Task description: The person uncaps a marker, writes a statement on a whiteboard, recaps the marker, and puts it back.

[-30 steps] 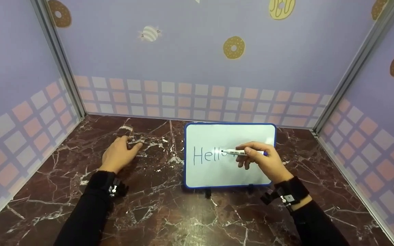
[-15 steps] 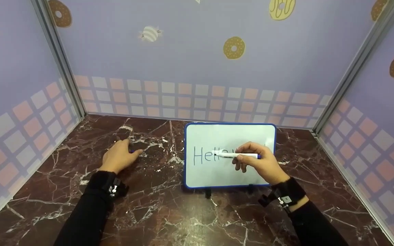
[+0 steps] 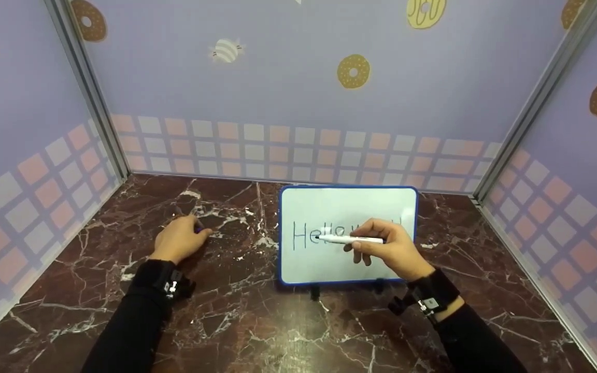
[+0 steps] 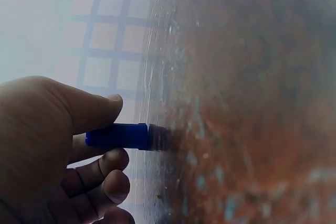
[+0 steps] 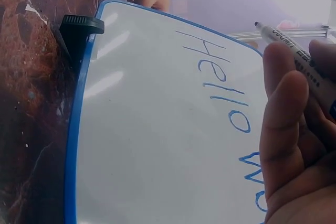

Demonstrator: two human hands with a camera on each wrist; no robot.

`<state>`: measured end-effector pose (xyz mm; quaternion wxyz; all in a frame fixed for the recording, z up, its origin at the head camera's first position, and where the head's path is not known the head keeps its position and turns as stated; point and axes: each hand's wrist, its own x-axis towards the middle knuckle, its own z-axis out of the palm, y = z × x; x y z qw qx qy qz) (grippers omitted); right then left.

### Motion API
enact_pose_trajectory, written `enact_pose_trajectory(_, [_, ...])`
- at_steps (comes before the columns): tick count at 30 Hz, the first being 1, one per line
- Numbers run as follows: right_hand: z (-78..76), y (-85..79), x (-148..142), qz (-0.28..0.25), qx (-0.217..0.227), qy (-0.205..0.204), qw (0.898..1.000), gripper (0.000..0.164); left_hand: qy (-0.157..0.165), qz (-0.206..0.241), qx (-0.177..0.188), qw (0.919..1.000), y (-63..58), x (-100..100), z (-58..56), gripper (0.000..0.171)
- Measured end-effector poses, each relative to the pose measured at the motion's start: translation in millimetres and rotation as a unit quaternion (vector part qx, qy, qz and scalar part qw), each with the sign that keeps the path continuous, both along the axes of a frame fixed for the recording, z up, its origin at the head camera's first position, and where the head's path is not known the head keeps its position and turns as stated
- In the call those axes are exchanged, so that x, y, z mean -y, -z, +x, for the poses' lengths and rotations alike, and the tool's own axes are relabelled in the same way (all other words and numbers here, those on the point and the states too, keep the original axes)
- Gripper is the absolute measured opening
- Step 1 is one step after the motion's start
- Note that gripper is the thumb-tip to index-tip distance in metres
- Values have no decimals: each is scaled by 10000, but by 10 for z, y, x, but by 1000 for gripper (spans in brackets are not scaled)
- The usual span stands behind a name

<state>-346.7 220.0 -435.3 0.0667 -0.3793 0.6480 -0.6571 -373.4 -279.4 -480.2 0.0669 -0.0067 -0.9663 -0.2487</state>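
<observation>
My right hand (image 3: pixel 389 248) grips a white marker (image 3: pixel 347 239), its uncapped dark tip pointing left across a whiteboard (image 3: pixel 324 267). In the right wrist view the marker (image 5: pixel 286 43) is pinched by thumb and fingers, its tip apart from the board (image 5: pixel 157 145). Blue writing reads "Hello" followed by letters partly behind the hand. Over on the left of the table my left hand (image 3: pixel 179 238) pinches a blue marker cap (image 4: pixel 118 136) between thumb and fingers, low by the tabletop in the left wrist view.
Black feet (image 3: pixel 315 293) hold up the blue-framed board on the dark marbled table (image 3: pixel 236 321). Behind it stands a purple back wall (image 3: pixel 278 77) with pink and white squares, and side panels close in both ends.
The right hand with the marker has moved left and slightly down across the board, uncovering part of the writing on the right. My left hand has shifted slightly, with the blue cap showing.
</observation>
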Motion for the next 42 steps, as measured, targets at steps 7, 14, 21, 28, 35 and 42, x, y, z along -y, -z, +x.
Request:
enact_pose_trajectory(7, [20,10,22,145,49,7,9999,22,140,254,-16,9996,-68,-85,23,32])
enact_pose_trajectory(14, [37,-1,38,134,121,-25,9998,19,270,601,-508,9965,-238,-272,88,30])
enact_pose_trajectory(21, [63,-34,37,26,107,-71,9999,19,504,1050,-1102,9871,-504,-565,198,26])
enact_pose_trajectory(28, [108,-96,15,-73,-56,-55,9999,16,964,1438,-1821,9679,-805,-921,382,21])
enact_pose_trajectory(35, [175,-175,6,-154,-312,-72,9994,19,1799,2119,-2074,9379,-976,-1200,598,10])
enact_pose_trajectory(42, [244,-248,38,-247,-482,-100,9985,16,2323,2444,-2008,9198,-1035,-1447,805,10])
